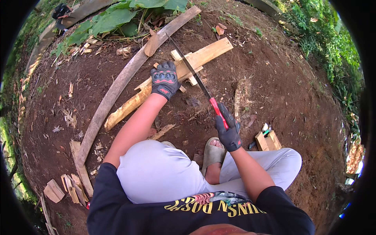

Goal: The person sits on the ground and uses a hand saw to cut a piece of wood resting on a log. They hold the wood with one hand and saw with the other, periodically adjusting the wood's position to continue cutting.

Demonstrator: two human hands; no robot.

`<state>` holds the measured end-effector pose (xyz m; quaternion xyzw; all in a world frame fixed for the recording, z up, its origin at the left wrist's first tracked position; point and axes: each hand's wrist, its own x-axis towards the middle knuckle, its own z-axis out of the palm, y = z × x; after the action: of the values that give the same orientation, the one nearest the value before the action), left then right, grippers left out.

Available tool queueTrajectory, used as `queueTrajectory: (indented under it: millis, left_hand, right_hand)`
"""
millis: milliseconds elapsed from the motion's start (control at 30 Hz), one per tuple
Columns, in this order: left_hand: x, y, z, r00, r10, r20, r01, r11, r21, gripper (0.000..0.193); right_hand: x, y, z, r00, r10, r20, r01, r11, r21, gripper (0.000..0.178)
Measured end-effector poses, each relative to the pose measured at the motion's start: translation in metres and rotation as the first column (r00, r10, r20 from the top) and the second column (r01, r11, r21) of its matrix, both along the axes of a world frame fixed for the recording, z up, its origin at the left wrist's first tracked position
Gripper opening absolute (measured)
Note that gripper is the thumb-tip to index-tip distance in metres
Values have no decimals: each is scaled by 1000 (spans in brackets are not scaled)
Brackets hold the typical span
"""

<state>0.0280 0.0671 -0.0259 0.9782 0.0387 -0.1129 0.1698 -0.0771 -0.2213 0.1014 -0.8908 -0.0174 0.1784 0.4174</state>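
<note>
My left hand [165, 79], in a black glove with red pads, presses down on a pale wooden plank [207, 53] that lies on the bare soil. My right hand [226, 129], in a black glove, grips the red handle of a hand saw [190, 67]. The saw's thin dark blade runs up and left across the plank, just right of my left hand. Small cut wood blocks [190, 80] sit beside the blade.
A long curved grey board [117, 88] crosses the soil at left. Wood offcuts lie at lower left [66, 188] and by my right knee [267, 140]. Large green leaves [113, 17] grow at the top, bushes [333, 43] at right. My sandalled foot [212, 150] rests between my knees.
</note>
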Motion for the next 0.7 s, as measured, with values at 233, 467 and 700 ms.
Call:
queueTrajectory:
  millis: [233,467,700]
  left_hand:
    - [1,-10,10,1000,-12,-11,12,1000,-4,76]
    - [1,-4,6,1000,17,25,-18,1000,6,74]
    - [-2,-6,3,997,-20,75,18,999,27,72]
  right_hand:
    - [104,82,-28,989,27,145,-33,999,33,47]
    - [15,-2,-14,997,-1,80,2,1000,-18,45]
    - [88,75,-27,995,9,96,-12,999,30,46]
